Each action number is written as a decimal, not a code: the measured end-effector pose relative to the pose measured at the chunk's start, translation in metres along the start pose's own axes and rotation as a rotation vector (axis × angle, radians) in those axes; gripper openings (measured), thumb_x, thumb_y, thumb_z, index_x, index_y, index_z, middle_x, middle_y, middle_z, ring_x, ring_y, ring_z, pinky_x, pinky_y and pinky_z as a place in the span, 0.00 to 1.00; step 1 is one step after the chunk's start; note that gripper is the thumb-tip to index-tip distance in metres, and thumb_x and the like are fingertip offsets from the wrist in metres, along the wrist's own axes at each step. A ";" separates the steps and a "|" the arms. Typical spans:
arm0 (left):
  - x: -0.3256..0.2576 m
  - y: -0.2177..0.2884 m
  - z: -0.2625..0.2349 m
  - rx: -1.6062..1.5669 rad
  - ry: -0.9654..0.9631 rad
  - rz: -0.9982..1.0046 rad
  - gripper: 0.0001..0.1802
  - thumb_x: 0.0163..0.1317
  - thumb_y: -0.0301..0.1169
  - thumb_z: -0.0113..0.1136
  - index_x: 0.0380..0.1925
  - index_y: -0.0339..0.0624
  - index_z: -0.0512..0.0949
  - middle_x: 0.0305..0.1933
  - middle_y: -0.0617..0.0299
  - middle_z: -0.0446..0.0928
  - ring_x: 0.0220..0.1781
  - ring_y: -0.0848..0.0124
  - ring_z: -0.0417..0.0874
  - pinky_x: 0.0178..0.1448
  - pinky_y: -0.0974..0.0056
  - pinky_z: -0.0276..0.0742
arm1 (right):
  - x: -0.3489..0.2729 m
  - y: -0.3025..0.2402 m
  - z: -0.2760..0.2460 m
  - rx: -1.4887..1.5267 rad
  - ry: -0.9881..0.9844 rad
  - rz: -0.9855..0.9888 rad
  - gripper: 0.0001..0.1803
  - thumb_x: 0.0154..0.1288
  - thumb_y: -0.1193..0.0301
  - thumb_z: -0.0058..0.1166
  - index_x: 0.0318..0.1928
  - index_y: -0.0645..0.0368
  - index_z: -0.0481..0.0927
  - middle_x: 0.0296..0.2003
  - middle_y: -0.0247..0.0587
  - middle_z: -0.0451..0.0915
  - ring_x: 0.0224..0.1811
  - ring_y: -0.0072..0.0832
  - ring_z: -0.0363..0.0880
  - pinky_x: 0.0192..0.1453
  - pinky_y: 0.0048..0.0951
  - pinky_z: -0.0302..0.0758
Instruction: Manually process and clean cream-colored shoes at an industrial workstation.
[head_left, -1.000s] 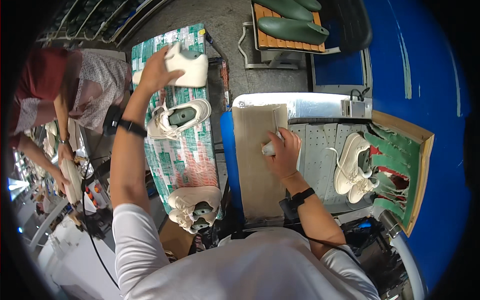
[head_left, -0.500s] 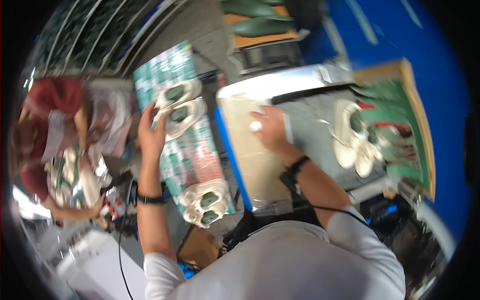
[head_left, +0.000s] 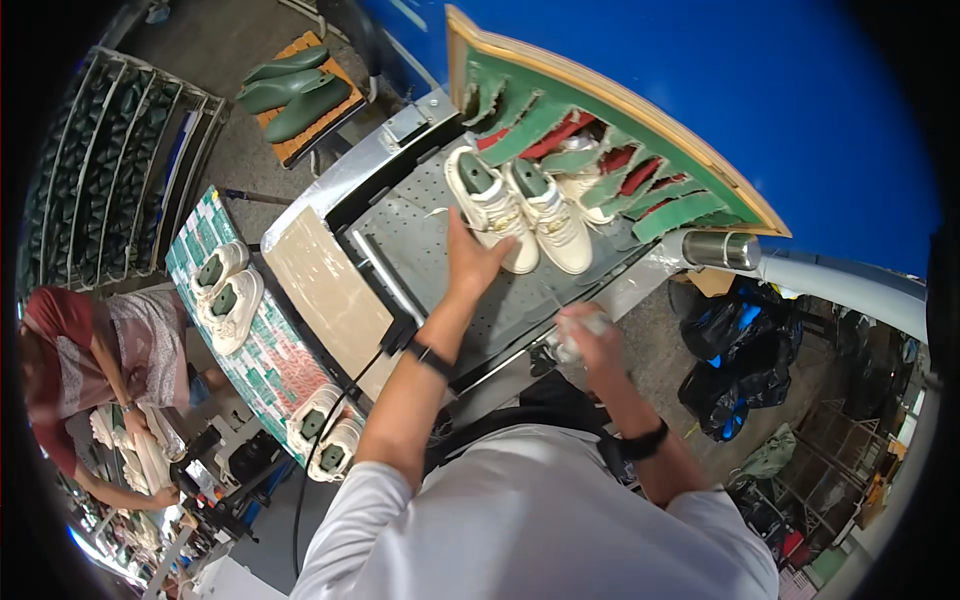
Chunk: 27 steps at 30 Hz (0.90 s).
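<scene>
My left hand [head_left: 472, 262] is at the toe of a cream lace-up sneaker [head_left: 490, 205], its thumb over the toe and its fingers along the side. The shoe stands on a grey perforated tray [head_left: 415, 215] with a green shoe last inside. A matching sneaker [head_left: 553, 220] stands close on its right, also on a last. Behind them, another pale shoe [head_left: 585, 192] is partly covered by hanging strips. Nearer me, beyond the tray's front edge, my right hand [head_left: 600, 355] is closed around a crumpled whitish wad [head_left: 583, 333], blurred by motion.
Torn green and red strips [head_left: 610, 165] hang from a wood-edged opening beyond the tray. Leftward lie a tan board [head_left: 325, 285] and a patterned shelf [head_left: 255, 345] with more sneakers [head_left: 230, 300]. A person in red [head_left: 75, 330] works at far left. A cable crosses near my left arm.
The view has swung right. My left hand has gone from the sneakers on the patterned shelf to a sneaker on the tray. My right hand has left the tan board for the tray's front edge.
</scene>
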<state>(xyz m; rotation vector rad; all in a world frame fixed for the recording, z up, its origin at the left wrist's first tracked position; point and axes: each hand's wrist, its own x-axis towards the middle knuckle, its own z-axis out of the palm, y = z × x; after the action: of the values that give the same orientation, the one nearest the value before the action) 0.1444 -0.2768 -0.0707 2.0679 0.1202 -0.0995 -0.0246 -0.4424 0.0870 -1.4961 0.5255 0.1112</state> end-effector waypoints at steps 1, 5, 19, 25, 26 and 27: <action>0.010 0.010 0.018 -0.005 -0.010 0.004 0.63 0.50 0.34 0.84 0.81 0.36 0.53 0.75 0.39 0.71 0.77 0.50 0.72 0.80 0.52 0.68 | -0.015 0.012 -0.036 0.093 -0.002 0.115 0.15 0.79 0.62 0.57 0.51 0.61 0.83 0.40 0.37 0.84 0.40 0.24 0.82 0.47 0.30 0.81; 0.026 0.039 0.040 -0.351 0.063 -0.106 0.60 0.43 0.28 0.86 0.76 0.38 0.59 0.67 0.45 0.76 0.69 0.54 0.78 0.75 0.54 0.73 | -0.057 0.043 -0.109 0.518 0.080 0.375 0.27 0.83 0.49 0.47 0.50 0.64 0.83 0.39 0.44 0.85 0.39 0.30 0.84 0.47 0.35 0.81; -0.081 -0.016 -0.142 -1.176 -0.452 -0.497 0.29 0.67 0.37 0.71 0.66 0.41 0.77 0.59 0.60 0.85 0.61 0.66 0.86 0.69 0.54 0.80 | -0.076 0.067 -0.032 0.564 -0.163 0.421 0.27 0.83 0.54 0.42 0.61 0.64 0.80 0.48 0.47 0.85 0.46 0.33 0.83 0.55 0.36 0.80; -0.173 0.011 -0.235 -0.613 -0.119 -0.316 0.48 0.57 0.33 0.81 0.74 0.37 0.66 0.62 0.59 0.82 0.62 0.69 0.84 0.67 0.60 0.79 | -0.061 0.061 0.061 0.300 -0.418 0.365 0.34 0.80 0.61 0.49 0.78 0.68 0.67 0.54 0.44 0.85 0.50 0.26 0.83 0.60 0.29 0.78; -0.180 -0.005 -0.236 -0.477 -0.052 -0.302 0.53 0.54 0.34 0.82 0.76 0.35 0.62 0.65 0.54 0.80 0.63 0.67 0.83 0.69 0.59 0.79 | -0.058 0.060 0.075 0.282 -0.451 0.372 0.34 0.80 0.61 0.49 0.78 0.68 0.67 0.54 0.44 0.85 0.50 0.26 0.83 0.60 0.29 0.78; -0.192 -0.050 -0.233 -0.329 -0.002 -0.261 0.54 0.55 0.35 0.82 0.77 0.35 0.60 0.67 0.52 0.78 0.64 0.65 0.83 0.69 0.58 0.79 | -0.055 0.059 0.094 0.191 -0.524 0.352 0.34 0.80 0.61 0.49 0.78 0.68 0.67 0.53 0.44 0.85 0.50 0.26 0.83 0.60 0.29 0.78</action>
<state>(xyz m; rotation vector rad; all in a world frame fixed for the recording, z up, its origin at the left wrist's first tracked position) -0.0475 -0.0567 0.0209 1.7155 0.3807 -0.2267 -0.0712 -0.3328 0.0537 -1.1165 0.3546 0.6897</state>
